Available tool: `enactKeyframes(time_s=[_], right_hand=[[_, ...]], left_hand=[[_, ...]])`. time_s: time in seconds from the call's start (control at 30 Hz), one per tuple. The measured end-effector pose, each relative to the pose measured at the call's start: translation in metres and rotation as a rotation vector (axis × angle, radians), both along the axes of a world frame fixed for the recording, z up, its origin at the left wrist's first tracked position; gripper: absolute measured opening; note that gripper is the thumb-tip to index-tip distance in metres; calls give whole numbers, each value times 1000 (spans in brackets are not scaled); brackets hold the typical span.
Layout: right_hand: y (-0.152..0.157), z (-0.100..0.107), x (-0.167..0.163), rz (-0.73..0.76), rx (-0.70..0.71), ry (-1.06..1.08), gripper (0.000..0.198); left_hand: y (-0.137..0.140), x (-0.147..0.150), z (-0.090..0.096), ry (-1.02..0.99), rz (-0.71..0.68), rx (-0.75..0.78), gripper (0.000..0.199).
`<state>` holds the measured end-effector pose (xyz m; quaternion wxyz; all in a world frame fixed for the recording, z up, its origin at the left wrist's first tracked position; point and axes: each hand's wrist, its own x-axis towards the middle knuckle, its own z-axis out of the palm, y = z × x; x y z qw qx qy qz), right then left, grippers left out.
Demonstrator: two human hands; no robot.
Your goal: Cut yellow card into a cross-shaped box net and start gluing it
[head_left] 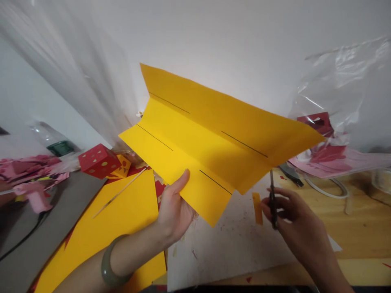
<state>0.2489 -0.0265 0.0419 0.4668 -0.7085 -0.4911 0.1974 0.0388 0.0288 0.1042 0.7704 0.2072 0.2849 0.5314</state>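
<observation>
A large sheet of yellow card (195,142), creased lengthwise and marked with several short dark lines, is held up in front of me. My left hand (177,207) grips its lower edge, thumb on top and fingers underneath. Below the card's right end, my right hand (293,215) has its fingers around a pair of dark scissors (273,203), blades pointing up. Left of the scissors lies a small yellow strip (257,208) on a white board (220,252). A notch shows at the card's lower right edge.
Another yellow sheet (134,228) lies at left with a thin stick (119,193) on it. Beyond are a red box (99,160), a pink glue gun (33,195) and a plastic bottle (55,140). Pink paper (351,162) and a clear bag (342,77) are at right.
</observation>
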Motion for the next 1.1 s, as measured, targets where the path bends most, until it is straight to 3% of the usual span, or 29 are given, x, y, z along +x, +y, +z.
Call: enactKeyframes(time_s=[0.07, 0.13, 0.3, 0.47, 0.67, 0.8, 0.97, 1.1], right_hand=[[6, 0, 12, -106, -29, -205, 41], [5, 0, 16, -117, 4, -250, 42], [-15, 0, -1, 120, 82, 68, 33], [-33, 1, -26, 287, -14, 469, 34], [-35, 4, -27, 459, -114, 619, 36], [-33, 0, -23, 440, -194, 558, 25], [-34, -4, -23, 373, -188, 497, 21], [-35, 5, -21, 124, -48, 379, 25]], left_hand=[[0, 0, -2, 4, 2, 11, 37], [0, 1, -3, -3, 16, 8, 37], [3, 2, -2, -8, 38, 30, 37], [8, 2, -7, 34, 97, 57, 41], [12, 3, -10, 198, 154, 211, 51], [18, 4, -14, 295, 153, 307, 49], [31, 0, -20, 449, 172, 429, 41], [36, -4, -19, 563, 137, 436, 37]])
